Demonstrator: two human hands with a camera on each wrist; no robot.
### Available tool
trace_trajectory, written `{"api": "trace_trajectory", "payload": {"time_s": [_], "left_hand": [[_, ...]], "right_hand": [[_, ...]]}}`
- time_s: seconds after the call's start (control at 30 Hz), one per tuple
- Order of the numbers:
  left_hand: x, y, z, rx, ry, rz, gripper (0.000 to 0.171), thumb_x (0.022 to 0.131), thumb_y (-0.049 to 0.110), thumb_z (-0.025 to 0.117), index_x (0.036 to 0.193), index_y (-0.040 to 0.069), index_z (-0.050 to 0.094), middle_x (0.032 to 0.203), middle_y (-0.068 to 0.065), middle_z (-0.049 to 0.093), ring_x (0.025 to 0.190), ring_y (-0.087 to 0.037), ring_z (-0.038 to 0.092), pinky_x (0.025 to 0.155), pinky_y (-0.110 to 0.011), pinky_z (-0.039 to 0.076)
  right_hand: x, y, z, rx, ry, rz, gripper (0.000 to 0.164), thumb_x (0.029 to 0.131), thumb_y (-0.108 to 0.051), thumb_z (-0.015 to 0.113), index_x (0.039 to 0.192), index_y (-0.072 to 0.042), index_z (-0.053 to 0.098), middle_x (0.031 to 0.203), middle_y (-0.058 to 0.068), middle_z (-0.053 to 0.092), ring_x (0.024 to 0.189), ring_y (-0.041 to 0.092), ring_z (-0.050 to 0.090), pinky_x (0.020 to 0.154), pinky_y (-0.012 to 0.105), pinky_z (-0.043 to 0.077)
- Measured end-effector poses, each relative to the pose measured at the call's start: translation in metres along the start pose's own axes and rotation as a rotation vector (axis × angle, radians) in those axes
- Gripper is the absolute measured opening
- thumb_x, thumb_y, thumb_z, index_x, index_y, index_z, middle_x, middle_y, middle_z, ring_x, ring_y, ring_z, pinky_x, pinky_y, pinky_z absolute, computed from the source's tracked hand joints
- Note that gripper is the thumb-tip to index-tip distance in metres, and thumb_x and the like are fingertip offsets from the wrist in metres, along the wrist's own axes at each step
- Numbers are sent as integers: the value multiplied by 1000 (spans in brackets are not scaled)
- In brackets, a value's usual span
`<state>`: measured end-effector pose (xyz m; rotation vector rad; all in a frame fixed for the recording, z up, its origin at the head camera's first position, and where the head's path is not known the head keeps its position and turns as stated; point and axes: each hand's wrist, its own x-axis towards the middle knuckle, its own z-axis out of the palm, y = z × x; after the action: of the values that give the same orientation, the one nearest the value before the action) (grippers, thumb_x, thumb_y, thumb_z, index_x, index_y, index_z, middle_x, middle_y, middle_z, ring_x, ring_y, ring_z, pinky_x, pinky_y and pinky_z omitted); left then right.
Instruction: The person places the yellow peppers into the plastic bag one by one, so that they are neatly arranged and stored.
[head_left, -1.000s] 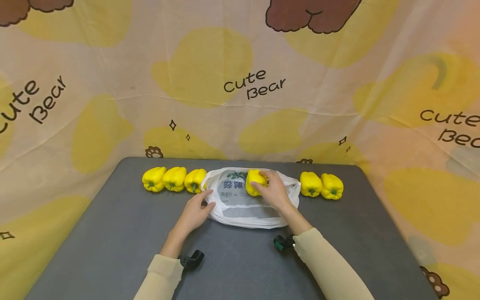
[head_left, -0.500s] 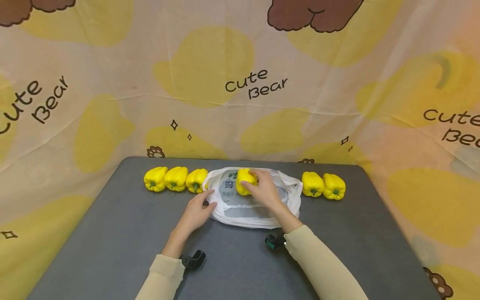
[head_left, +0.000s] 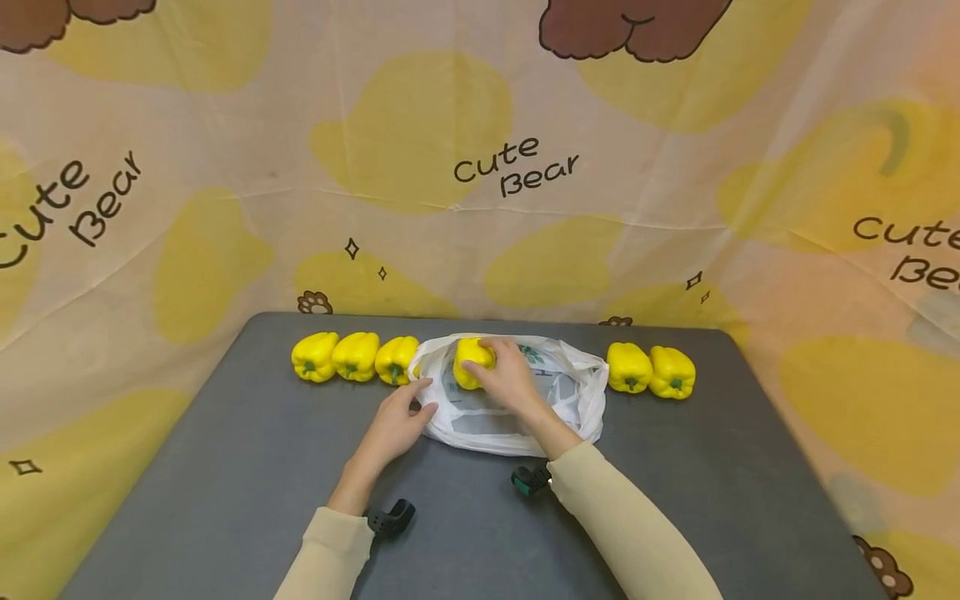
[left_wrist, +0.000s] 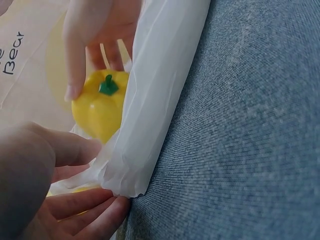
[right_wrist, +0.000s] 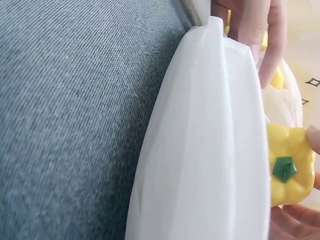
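A yellow bell pepper (head_left: 468, 368) with a green stem is held between the thumb and fingers of my right hand (head_left: 512, 382), over the mouth of a white plastic bag (head_left: 487, 443). In the left wrist view that bell pepper (left_wrist: 100, 112) appears just behind the bag's raised edge. My left hand (head_left: 396, 420) is at the bag's left end, pinching its rim between thumb and fingers. The bag lies with its mouth spread, and printing shows on its inside. Part of the held pepper is covered by my right fingers.
Several more yellow bell peppers lie in a row along the back of the grey table (head_left: 480, 533): a left group (head_left: 357, 357) beside the bag and a right pair (head_left: 628, 367). A printed cloth (head_left: 420, 125) hangs behind the table.
My right hand has moved left across the bag's mouth, carrying the bell pepper toward the left end. My left hand has stayed at the bag's rim.
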<state>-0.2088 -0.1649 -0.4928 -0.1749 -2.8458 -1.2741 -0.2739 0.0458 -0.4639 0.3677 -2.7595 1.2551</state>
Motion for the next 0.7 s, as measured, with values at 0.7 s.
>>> {"api": "trace_trajectory", "payload": {"time_s": [0.7], "left_hand": [[-1,1,0,5,-2,0,49,98,19,66,144,6,55,140,-19,57,111,-31,64,93,-48,55]], "right_hand": [[1,-11,10,10,-41,22,54,93,-36,73,137,-6,61,127,16,57,106,28,57,93,44,49]]}}
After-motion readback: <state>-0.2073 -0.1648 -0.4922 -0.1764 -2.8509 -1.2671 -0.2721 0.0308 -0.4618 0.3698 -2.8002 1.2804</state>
